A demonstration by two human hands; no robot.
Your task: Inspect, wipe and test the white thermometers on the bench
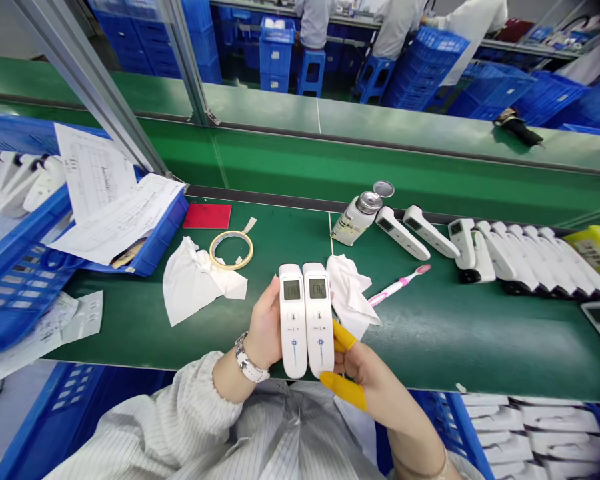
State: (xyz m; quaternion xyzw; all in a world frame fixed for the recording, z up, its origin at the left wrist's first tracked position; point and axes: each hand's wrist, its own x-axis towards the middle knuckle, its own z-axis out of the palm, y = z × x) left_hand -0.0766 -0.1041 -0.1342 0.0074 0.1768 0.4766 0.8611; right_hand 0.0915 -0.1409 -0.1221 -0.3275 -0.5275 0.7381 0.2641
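Note:
Two white handheld thermometers stand side by side in front of me, their lit screens facing me. My left hand (266, 325) is closed around the left thermometer (293, 333). The right thermometer (319, 333) is gripped by my right hand (354, 365), which wears yellow finger cots on at least two fingers. Most of my left fingers are hidden behind the thermometers. Just behind my right hand lies a crumpled white cloth (349, 291), with a pink and white toothbrush (399, 285) beside it. Another white cloth (195, 279) lies left of my hands, touching a roll of tape (231, 251).
A metal-topped bottle (355, 219) with its lid up stands at the back. Several more thermometers (525, 260) line the right side of the green bench (430, 347). Blue crates (145, 253) with papers (120, 220) are at left. A red card (207, 216) lies near the back edge.

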